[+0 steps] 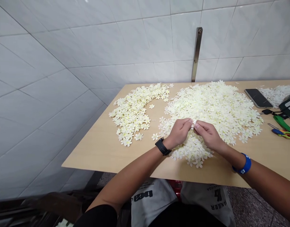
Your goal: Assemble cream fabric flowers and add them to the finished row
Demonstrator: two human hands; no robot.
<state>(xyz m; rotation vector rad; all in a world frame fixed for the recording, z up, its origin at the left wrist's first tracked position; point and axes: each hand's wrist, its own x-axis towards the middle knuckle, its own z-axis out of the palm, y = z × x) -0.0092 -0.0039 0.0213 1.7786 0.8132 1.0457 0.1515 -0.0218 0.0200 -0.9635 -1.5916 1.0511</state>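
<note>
My left hand (182,129) and my right hand (209,134) meet over a broad heap of artificial white flowers (213,101). Both are closed, thumbs against fingers, pinching a small white flower (194,122) between them. Fingers cover most of that flower. A black watch band sits on my left wrist and a blue wristband on my right. To the left, a second, curved pile of flowers (133,116) with yellowish centres lies apart from the heap. Single flowers (151,106) are scattered between the two piles.
A dark phone (258,98) lies right of the heap, beside a pile of small white pieces (277,94). Scissors (283,133) and a dark green box (289,105) are at the right edge. A tiled wall with a metal bracket (196,55) stands behind the table (95,148).
</note>
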